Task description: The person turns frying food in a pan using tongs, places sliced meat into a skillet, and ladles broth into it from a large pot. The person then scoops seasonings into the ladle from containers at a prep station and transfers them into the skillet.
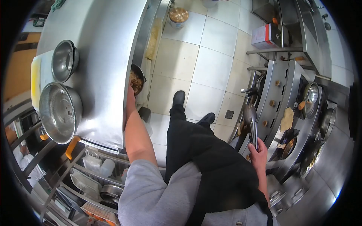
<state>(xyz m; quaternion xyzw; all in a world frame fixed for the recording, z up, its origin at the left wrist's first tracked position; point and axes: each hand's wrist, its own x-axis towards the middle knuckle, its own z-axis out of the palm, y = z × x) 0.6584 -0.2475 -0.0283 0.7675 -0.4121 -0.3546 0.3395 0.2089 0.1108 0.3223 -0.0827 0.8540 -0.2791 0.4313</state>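
My right hand point(258, 153) is closed around the handle end of metal tongs point(250, 118), which point up and away in front of the stove. On the other side, my left hand point(131, 98) reaches below the edge of the steel counter. It is at the near side of a dark-rimmed bowl point(137, 80) holding brown, chunky food point(135, 82). The counter edge hides the fingers and part of the bowl, so I cannot tell whether the hand grips the rim.
Two steel bowls point(60, 113) stand on the steel counter point(100, 71) to the left. At the right is a stove point(274, 98) with pans point(311, 101) and a cloth point(287, 119). A tub point(178, 17) sits on the tiled floor point(181, 56). Wire shelves point(94, 165) hold containers.
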